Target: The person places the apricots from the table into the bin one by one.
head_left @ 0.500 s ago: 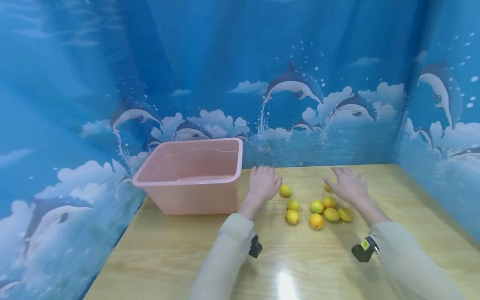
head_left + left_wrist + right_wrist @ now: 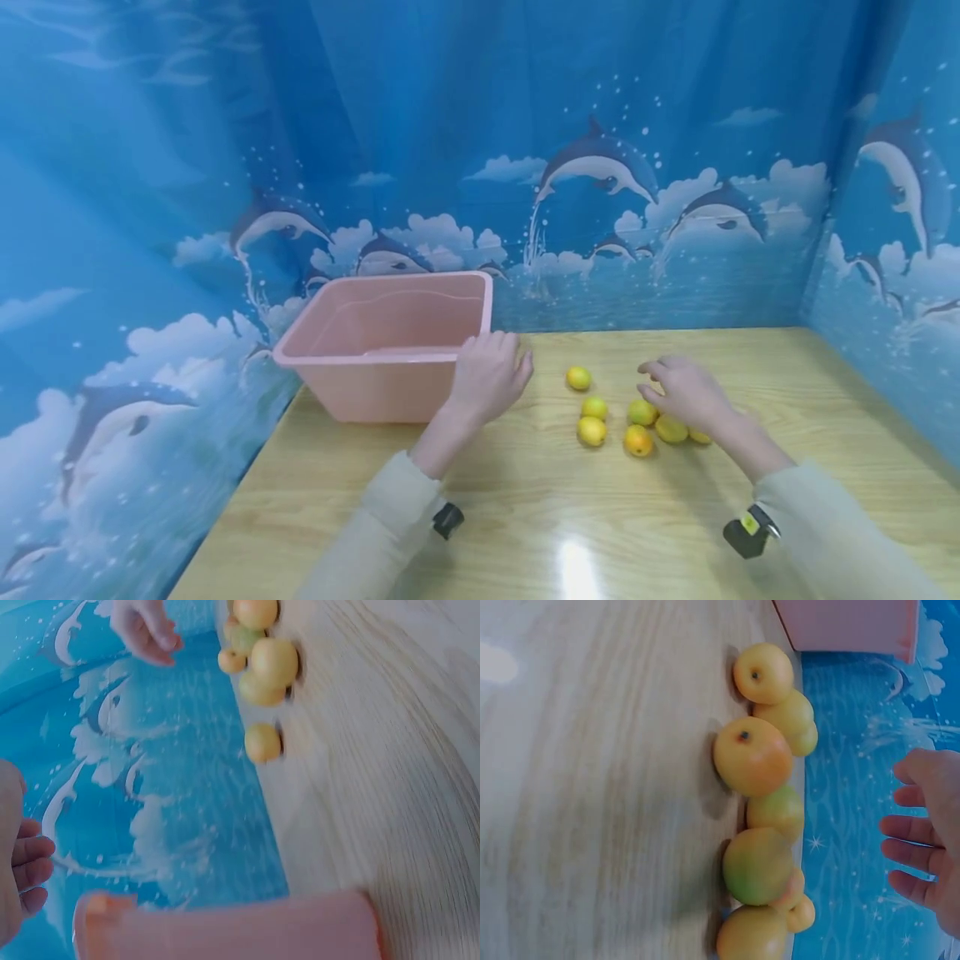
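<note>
My left hand (image 2: 483, 379) is held with loose fingers beside the front right corner of a pink plastic tub (image 2: 390, 392), overlapping its rim in the head view. Nothing shows in that hand, and the left wrist view has its fingers (image 2: 34, 862) loosely bent. Over a cluster of small yellow and orange fruits hovers my right hand (image 2: 688, 393), empty, its fingers (image 2: 915, 855) spread in the right wrist view. An orange fruit (image 2: 638, 441) lies at the cluster's front. To its left are two yellow fruits, one (image 2: 592, 431) before the other (image 2: 595, 407).
A single yellow fruit (image 2: 578, 377) lies farther back on the wooden table (image 2: 517, 508). Behind the table hangs a blue dolphin-print curtain (image 2: 420, 125), which also runs along both sides. The tub stands at the table's back left.
My left hand has moved left to the tub's corner. My right hand has come slightly nearer and lower over the fruit cluster, uncovering the spot behind it. The head view has shifted a little.
</note>
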Available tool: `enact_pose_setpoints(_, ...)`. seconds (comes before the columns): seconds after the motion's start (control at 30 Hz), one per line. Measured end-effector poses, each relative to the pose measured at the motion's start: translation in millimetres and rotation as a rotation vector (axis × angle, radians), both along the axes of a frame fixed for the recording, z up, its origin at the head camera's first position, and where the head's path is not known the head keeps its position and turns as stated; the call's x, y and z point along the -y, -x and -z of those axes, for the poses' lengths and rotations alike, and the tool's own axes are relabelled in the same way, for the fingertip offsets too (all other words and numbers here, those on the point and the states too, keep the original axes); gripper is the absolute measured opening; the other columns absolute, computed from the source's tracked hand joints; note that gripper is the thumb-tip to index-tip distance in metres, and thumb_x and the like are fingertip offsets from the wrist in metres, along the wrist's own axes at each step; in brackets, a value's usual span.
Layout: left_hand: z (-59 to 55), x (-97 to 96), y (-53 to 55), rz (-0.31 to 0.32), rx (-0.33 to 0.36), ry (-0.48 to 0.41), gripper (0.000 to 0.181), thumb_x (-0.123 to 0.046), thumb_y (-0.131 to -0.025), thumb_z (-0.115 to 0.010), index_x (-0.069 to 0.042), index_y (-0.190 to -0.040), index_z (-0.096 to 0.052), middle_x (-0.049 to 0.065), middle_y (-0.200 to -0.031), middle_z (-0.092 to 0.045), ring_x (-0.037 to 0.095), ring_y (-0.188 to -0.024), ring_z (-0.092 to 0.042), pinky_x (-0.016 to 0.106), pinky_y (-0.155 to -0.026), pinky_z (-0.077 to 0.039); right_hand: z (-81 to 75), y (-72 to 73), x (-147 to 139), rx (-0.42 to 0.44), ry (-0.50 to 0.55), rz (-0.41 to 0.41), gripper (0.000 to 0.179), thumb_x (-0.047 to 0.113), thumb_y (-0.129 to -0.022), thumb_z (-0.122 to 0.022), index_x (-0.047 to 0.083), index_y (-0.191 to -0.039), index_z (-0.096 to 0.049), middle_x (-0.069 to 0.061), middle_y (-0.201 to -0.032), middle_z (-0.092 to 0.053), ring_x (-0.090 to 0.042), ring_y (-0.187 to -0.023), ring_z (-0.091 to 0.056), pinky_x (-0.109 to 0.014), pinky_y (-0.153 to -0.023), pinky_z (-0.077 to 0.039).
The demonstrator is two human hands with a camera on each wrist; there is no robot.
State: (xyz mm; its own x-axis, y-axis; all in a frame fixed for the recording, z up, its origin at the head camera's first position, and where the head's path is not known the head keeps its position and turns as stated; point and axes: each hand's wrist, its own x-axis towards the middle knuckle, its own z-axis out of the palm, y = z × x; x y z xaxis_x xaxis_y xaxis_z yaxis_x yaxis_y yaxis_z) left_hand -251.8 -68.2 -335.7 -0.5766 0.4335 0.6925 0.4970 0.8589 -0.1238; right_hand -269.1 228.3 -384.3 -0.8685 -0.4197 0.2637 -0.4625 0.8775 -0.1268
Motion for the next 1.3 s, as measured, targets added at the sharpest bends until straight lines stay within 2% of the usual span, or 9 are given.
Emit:
enact_pose_setpoints(0.17, -6.2, 34.3, -9.9, -0.035, -0.046, 0.007, 0.022, -0.026, -0.085, -0.062, -0.005, -0.088, -0.060, 0.006, -0.077, -0.059, 0.023, -0.073, -0.054, 0.034, -0.064, -0.045, 9.3, -6.5, 9, -0.063, -0.044, -0.082, 0.036, 0.019, -0.082, -0.069, -0.001, -0.110, -0.062, -0.015, -0.097, -0.061, -0.030, -0.085, -0.059, -0.045, -0.071, -0.051)
enact_pose_setpoints(0.3, -10.9, 59.7, -15.0, -0.086, -0.018, 0.025, 0.032, -0.027, -0.085, -0.063, -0.001, -0.103, -0.060, 0.012, -0.095, -0.063, 0.028, -0.090, -0.056, 0.041, -0.080, -0.045, 13.7, -7.0, 14, -0.053, -0.072, -0.104, 0.042, 0.021, -0.079, -0.072, 0.001, -0.115, -0.061, -0.014, -0.098, -0.060, -0.029, -0.089, -0.057, -0.045, -0.074, -0.050)
enact_pose_setpoints(0.43, -14.2, 85.1, -20.2, -0.168, 0.092, 0.056, 0.048, -0.034, -0.087, -0.061, 0.001, -0.120, -0.053, 0.017, -0.114, -0.058, 0.031, -0.108, -0.051, 0.046, -0.094, -0.040, 16.8, -2.8, 22, -0.023, -0.082, -0.121, 0.045, 0.020, -0.078, -0.073, 0.001, -0.117, -0.060, -0.013, -0.098, -0.059, -0.029, -0.090, -0.056, -0.046, -0.075, -0.048)
enact_pose_setpoints(0.57, -16.7, 106.1, -26.8, -0.268, 0.273, 0.096, 0.066, -0.042, -0.090, -0.056, -0.001, -0.138, -0.037, 0.020, -0.137, -0.043, 0.035, -0.127, -0.036, 0.051, -0.107, -0.023, 17.9, 1.7, 27, 0.030, -0.081, -0.118, 0.047, 0.019, -0.079, -0.072, 0.000, -0.120, -0.058, -0.016, -0.102, -0.059, -0.032, -0.093, -0.055, -0.048, -0.078, -0.046)
enact_pose_setpoints(0.7, -14.7, 124.5, -32.5, -0.335, 0.457, 0.093, 0.075, -0.046, -0.092, -0.050, -0.004, -0.147, -0.020, 0.019, -0.149, -0.024, 0.037, -0.137, -0.018, 0.053, -0.111, -0.008, 18.8, 7.7, 31, 0.073, -0.086, -0.125, 0.048, 0.018, -0.080, -0.071, 0.000, -0.122, -0.057, -0.017, -0.104, -0.059, -0.034, -0.095, -0.055, -0.049, -0.077, -0.046)
enact_pose_setpoints(0.8, -10.6, 137.9, -35.0, -0.359, 0.536, 0.067, 0.077, -0.049, -0.093, -0.046, -0.008, -0.149, -0.014, 0.019, -0.152, -0.015, 0.038, -0.138, -0.011, 0.054, -0.110, -0.004, 20.1, 12.1, 34, 0.105, -0.097, -0.122, 0.047, 0.018, -0.080, -0.070, 0.001, -0.123, -0.057, -0.015, -0.103, -0.059, -0.033, -0.093, -0.055, -0.047, -0.073, -0.046)
enact_pose_setpoints(1.03, -8.7, 162.1, -40.7, -0.366, 0.595, 0.062, 0.078, -0.059, -0.093, -0.034, -0.010, -0.149, -0.014, 0.022, -0.151, -0.013, 0.041, -0.137, -0.009, 0.055, -0.109, 0.000, 25.6, 20.9, 40, 0.129, -0.125, -0.109, 0.047, 0.019, -0.077, -0.070, 0.006, -0.122, -0.059, -0.008, -0.093, -0.057, -0.026, -0.084, -0.053, -0.039, -0.064, -0.041)
enact_pose_setpoints(1.17, -10.2, 170.9, -42.5, -0.368, 0.625, 0.088, 0.079, -0.062, -0.093, -0.026, -0.008, -0.149, -0.013, 0.024, -0.151, -0.012, 0.042, -0.137, -0.008, 0.057, -0.109, 0.000, 28.1, 24.3, 42, 0.162, -0.132, -0.120, 0.050, 0.022, -0.077, -0.073, 0.007, -0.122, -0.059, -0.008, -0.095, -0.058, -0.027, -0.086, -0.054, -0.043, -0.069, -0.044)
enact_pose_setpoints(1.3, -10.4, 176.2, -43.0, -0.380, 0.672, 0.098, 0.079, -0.061, -0.094, -0.024, -0.007, -0.149, -0.009, 0.024, -0.151, -0.007, 0.042, -0.137, -0.003, 0.057, -0.108, 0.001, 29.6, 26.8, 43, 0.187, -0.142, -0.134, 0.049, 0.022, -0.076, -0.073, 0.008, -0.121, -0.060, -0.009, -0.095, -0.058, -0.028, -0.088, -0.055, -0.048, -0.073, -0.045)
